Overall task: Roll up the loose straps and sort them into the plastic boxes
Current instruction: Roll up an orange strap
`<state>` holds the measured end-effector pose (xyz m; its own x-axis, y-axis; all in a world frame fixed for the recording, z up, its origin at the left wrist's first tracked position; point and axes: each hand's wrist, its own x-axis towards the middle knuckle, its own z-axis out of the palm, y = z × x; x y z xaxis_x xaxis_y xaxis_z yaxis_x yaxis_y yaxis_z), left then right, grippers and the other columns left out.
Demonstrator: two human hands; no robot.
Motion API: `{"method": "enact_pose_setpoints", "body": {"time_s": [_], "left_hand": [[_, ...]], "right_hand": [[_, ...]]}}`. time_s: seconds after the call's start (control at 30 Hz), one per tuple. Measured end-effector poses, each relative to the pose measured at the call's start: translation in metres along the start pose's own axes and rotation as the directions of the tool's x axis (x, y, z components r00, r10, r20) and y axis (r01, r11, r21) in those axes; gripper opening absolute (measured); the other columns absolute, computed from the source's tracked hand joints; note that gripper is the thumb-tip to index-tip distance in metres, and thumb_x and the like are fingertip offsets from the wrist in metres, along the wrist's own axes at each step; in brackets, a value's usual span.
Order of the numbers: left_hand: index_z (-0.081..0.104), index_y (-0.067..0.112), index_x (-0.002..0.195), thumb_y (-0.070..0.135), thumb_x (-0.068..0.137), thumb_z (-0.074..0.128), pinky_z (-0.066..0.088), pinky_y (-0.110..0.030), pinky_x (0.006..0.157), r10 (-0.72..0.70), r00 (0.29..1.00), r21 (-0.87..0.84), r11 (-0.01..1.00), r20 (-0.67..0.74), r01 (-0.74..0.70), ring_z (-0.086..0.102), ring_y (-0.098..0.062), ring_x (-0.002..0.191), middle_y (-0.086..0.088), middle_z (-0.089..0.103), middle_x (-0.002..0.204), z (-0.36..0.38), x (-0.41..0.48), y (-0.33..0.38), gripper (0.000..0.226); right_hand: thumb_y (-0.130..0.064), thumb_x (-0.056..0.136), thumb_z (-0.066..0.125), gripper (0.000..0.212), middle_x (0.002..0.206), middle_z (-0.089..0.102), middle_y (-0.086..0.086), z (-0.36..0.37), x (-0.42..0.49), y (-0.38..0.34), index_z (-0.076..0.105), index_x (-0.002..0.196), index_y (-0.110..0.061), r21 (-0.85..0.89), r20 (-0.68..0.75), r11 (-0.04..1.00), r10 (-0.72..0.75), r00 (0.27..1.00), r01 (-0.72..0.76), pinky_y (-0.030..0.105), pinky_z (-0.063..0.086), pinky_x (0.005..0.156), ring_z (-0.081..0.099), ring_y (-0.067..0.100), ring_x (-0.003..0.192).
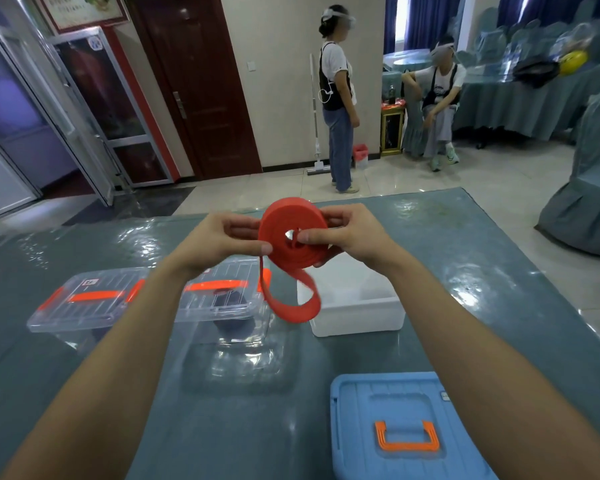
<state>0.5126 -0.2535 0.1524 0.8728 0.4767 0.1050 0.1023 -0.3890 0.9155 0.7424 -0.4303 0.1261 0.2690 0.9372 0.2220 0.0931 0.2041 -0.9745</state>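
Slack is the danger: left hand [229, 233] and right hand [350, 233] pinch the coiled strap [291, 220] above the white box [357, 306], its end hanging loose; any eased grip could let it spring open.

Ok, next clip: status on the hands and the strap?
Left hand and right hand both grip the red strap, mostly coiled. Its tail hangs loose above the white box. Nothing in the way.
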Motion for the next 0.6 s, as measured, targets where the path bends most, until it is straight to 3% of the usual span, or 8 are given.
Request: {"method": "enact_pose_setpoints", "body": {"time_s": [0.1, 0.23, 0.33, 0.5, 0.6], "left_hand": [[0.082, 0.021, 0.125, 0.04, 0.067, 0.104, 0.062, -0.036, 0.102, 0.021, 0.997, -0.126, 0.992, -0.068, -0.03, 0.078, -0.03, 0.118, -0.013, 0.081, 0.123, 0.017, 0.0, -0.025, 0.065], [0.084, 0.019, 0.119, 0.041, 0.066, 0.105, 0.065, -0.036, 0.093, 0.007, 0.985, -0.224, 0.973, -0.175, -0.047, 0.081, -0.032, 0.108, -0.016, 0.082, 0.117, 0.035, 0.008, -0.034, 0.062], [0.085, 0.021, 0.116, 0.043, 0.065, 0.106, 0.066, -0.037, 0.092, 0.033, 0.98, -0.104, 0.993, -0.198, -0.054, 0.082, -0.033, 0.105, -0.014, 0.083, 0.113, 0.032, 0.008, -0.028, 0.059], [0.087, 0.03, 0.104, 0.061, 0.051, 0.105, 0.067, -0.034, 0.09, -0.015, 0.999, 0.184, 0.983, -0.044, 0.023, 0.084, -0.023, 0.094, -0.003, 0.086, 0.099, 0.011, 0.005, 0.009, 0.064], [0.087, 0.03, 0.096, 0.06, 0.047, 0.101, 0.067, -0.038, 0.091, -0.076, 0.995, 0.45, 0.892, 0.069, 0.037, 0.082, -0.015, 0.087, 0.006, 0.085, 0.09, 0.007, 0.014, 0.034, 0.059]], "right_hand": [[-0.022, 0.08, 0.095, 0.039, 0.106, 0.082, 0.013, -0.002, -0.001, 0.002, 0.081, 0.115, -0.013, 0.1, -0.057, 0.995, 0.009, 0.998, -0.004, 0.044, 0.067, 0.068, 0.08, 0.037, 0.095], [-0.02, 0.083, 0.093, 0.038, 0.109, 0.081, 0.015, 0.001, -0.004, 0.01, 0.079, 0.116, -0.008, 0.187, -0.06, 0.982, 0.022, 0.998, -0.01, 0.042, 0.066, 0.069, 0.08, 0.035, 0.096], [-0.019, 0.082, 0.092, 0.043, 0.111, 0.081, 0.013, -0.002, -0.008, 0.016, 0.076, 0.12, -0.007, 0.171, -0.018, 0.984, 0.053, 0.998, -0.05, 0.045, 0.066, 0.074, 0.079, 0.034, 0.101], [-0.03, 0.076, 0.098, 0.056, 0.11, 0.082, 0.001, -0.015, -0.006, 0.006, 0.073, 0.125, -0.02, -0.298, 0.112, 0.949, 0.145, 0.983, -0.106, 0.045, 0.066, 0.091, 0.079, 0.021, 0.102], [-0.038, 0.068, 0.102, 0.071, 0.117, 0.078, -0.003, -0.007, -0.002, -0.006, 0.068, 0.129, -0.027, -0.409, 0.119, 0.909, 0.146, 0.982, -0.086, 0.042, 0.063, 0.097, 0.076, 0.017, 0.104]]}}
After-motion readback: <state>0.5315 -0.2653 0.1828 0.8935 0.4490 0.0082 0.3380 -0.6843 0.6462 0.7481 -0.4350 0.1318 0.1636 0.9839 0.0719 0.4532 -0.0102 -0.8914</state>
